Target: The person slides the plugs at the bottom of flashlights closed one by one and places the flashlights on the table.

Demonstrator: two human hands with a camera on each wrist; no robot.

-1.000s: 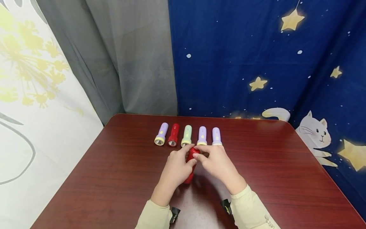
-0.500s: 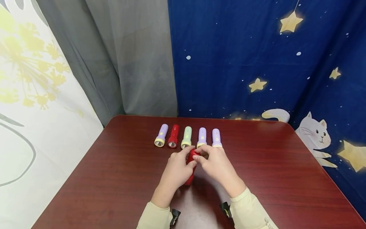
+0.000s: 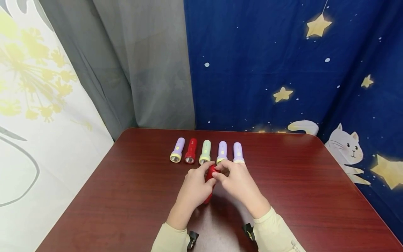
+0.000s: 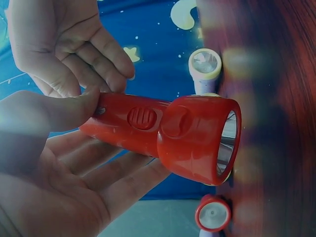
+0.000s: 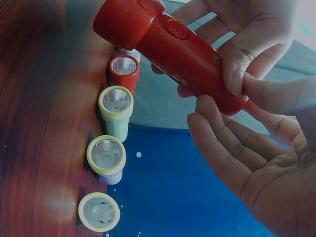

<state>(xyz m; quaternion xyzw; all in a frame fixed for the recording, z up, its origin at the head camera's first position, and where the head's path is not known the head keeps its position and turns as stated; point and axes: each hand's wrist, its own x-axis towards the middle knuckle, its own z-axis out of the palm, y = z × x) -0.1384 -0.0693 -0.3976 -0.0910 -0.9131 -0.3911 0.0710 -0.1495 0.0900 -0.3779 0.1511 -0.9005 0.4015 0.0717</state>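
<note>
Both hands are on a red flashlight (image 4: 143, 118), held tilted with its lamp head down toward the tabletop. My left hand (image 3: 193, 185) grips the body near the tail, thumb on one side and fingers along the other, below the ridged switch (image 4: 141, 118). At the tail end, the thumb and index finger of my right hand (image 3: 240, 180) pinch the cap, while its other fingers (image 5: 222, 145) stay loosely bent beside it. The right wrist view shows the tail partly hidden by both thumbs. In the head view the hands cover most of the flashlight's middle.
Beyond the hands, a row of flashlights lies on the dark red table (image 3: 132, 182), lenses facing me: purple (image 3: 177, 148), red (image 3: 191, 150), pale green (image 3: 205, 150), and two more purple ones (image 3: 222, 150) on the right. Grey and blue curtains (image 3: 252, 70) hang behind the table.
The head view has tilted up slightly, so the table sits a little lower. Both hands keep their hold on the red flashlight, with only small shifts of the right fingers at the tail.
</note>
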